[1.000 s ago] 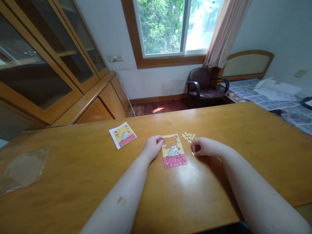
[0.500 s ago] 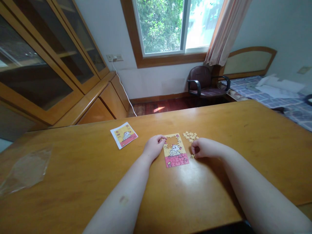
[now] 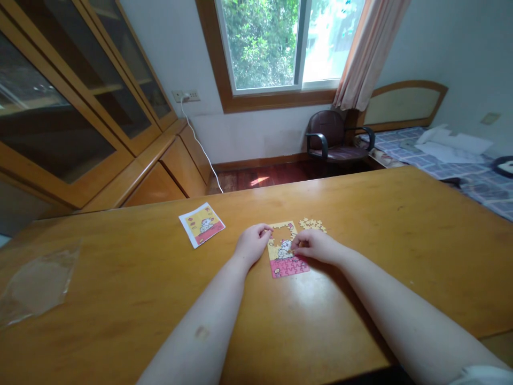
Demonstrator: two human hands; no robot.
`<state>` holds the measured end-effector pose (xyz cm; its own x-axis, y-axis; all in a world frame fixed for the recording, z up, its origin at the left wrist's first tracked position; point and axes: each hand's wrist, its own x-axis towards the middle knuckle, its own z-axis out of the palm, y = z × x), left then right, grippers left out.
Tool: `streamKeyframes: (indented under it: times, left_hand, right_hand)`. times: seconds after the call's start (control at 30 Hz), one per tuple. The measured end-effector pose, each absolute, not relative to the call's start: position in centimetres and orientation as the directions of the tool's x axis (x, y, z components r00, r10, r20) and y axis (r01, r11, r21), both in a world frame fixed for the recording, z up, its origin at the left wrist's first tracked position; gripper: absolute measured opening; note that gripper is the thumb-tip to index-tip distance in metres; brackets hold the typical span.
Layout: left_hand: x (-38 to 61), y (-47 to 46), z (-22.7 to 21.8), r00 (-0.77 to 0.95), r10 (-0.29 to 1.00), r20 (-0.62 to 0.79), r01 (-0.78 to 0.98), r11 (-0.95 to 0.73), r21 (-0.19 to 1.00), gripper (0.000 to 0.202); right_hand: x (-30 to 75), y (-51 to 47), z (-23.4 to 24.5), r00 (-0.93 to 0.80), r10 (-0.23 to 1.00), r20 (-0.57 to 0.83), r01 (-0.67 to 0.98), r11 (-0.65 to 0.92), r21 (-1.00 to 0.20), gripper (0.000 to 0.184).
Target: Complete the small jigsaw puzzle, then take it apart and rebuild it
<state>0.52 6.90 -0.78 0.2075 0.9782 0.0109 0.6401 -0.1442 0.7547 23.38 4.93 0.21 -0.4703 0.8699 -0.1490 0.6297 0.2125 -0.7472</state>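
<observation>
A small jigsaw puzzle (image 3: pixel 290 267) lies on the table, yellow above and pink below, with a white cartoon animal in the middle and an unfilled gap in its upper part. My left hand (image 3: pixel 254 243) is at its upper left edge, fingers curled and pressed on the border. Over the right side of the picture is my right hand (image 3: pixel 315 246), thumb and fingertips pinched on what looks like a puzzle piece, mostly hidden by the fingers. Just beyond this hand lies a pile of loose puzzle pieces (image 3: pixel 312 224), pale yellow, partly covered by it.
A reference picture card (image 3: pixel 204 227) lies left of the puzzle. Farther left is a clear plastic bag (image 3: pixel 40 286). The wooden table (image 3: pixel 140 278) has a glass-door cabinet (image 3: pixel 80 107) at its left, and an armchair (image 3: pixel 328 133) stands beyond its far edge.
My right hand has moved left from beside the puzzle to over its right side. The single piece near its fingers no longer shows on the table. My left hand stays at the edge.
</observation>
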Motion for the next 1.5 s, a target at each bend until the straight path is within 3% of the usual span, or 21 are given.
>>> streamKeyframes:
  times: [0.23,0.3,0.43,0.63,1.07,1.5]
  left_hand:
    - [0.6,6.9,-0.8,0.208,0.978,0.001,0.638,-0.136,0.758,0.023]
    - [0.5,6.9,-1.0,0.205,0.979,0.007,0.633,-0.138,0.762,0.023]
    - [0.4,7.0,-1.2,0.199,0.98,0.016,0.625,-0.139,0.768,0.023]
    - [0.5,7.0,-1.4,0.197,0.98,0.032,0.62,-0.15,0.771,0.023]
    - [0.5,6.9,-1.2,0.196,0.981,0.007,0.624,-0.13,0.771,0.025]
    - [0.7,7.1,-0.9,0.209,0.978,-0.006,0.678,-0.141,0.722,0.024]
  right_hand:
    - [23.2,5.1,-0.1,-0.492,0.869,0.054,0.62,0.393,-0.679,0.013]
    - [23.5,5.2,-0.1,-0.534,0.834,0.137,0.569,0.475,-0.671,0.008]
    - [23.9,5.1,0.1,-0.654,0.715,0.247,0.456,0.633,-0.625,0.021]
    - [24.1,5.0,0.4,-0.747,0.626,0.222,0.441,0.718,-0.539,0.029]
    - [23.6,4.7,0.9,-0.729,0.65,0.215,0.528,0.733,-0.429,0.024]
    - [22.9,4.4,1.5,-0.702,0.688,0.185,0.591,0.707,-0.388,0.036]
